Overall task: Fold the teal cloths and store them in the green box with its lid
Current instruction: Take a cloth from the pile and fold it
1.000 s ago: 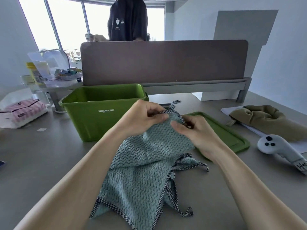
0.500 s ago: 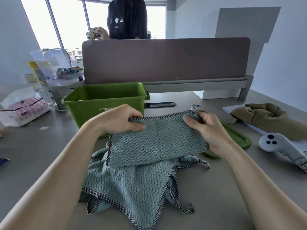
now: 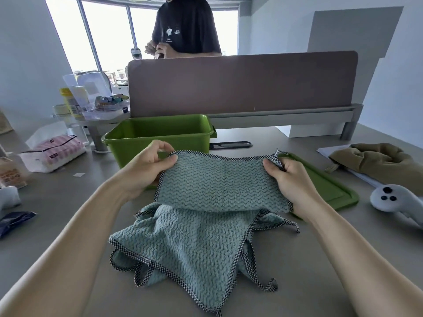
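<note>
I hold one teal cloth (image 3: 219,186) with a black-and-white checked border stretched out above the desk. My left hand (image 3: 146,170) pinches its upper left corner and my right hand (image 3: 288,177) grips its upper right corner. Below it a pile of more teal cloths (image 3: 187,243) lies crumpled on the desk, loops trailing. The open green box (image 3: 158,136) stands just behind my left hand, with nothing visible inside it. Its green lid (image 3: 329,191) lies flat on the desk to the right, partly under my right hand.
A brown divider panel (image 3: 240,85) closes the back of the desk, and a person stands behind it. A tissue pack (image 3: 52,152) and jars sit at the left. An olive cloth (image 3: 380,161) and a white controller (image 3: 393,197) lie at the right.
My hands moved apart from a bunched grip and pulled one cloth out flat, lifting it off the pile. The pile beneath now lies exposed.
</note>
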`<state>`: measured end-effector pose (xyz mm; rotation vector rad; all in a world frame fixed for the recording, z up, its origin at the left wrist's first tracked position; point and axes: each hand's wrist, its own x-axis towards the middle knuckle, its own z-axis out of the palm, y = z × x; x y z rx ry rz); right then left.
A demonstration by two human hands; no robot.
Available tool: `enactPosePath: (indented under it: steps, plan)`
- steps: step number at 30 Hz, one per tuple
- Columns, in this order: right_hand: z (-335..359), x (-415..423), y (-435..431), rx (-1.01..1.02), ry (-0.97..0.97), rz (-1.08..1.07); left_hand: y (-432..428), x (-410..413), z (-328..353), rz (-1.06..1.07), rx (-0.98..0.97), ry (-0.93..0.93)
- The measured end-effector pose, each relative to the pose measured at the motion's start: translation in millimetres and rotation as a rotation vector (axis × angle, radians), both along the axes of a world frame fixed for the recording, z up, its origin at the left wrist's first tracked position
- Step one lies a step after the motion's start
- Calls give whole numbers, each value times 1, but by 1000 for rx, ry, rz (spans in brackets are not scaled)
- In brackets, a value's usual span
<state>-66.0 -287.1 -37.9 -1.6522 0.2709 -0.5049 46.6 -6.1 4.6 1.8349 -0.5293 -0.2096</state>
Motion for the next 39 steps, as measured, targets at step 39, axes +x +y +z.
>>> enactPosePath:
  steps: [39]
  plan:
    - [-1,-13,22,128,178,570,-89,-62,56,-212,670,-297]
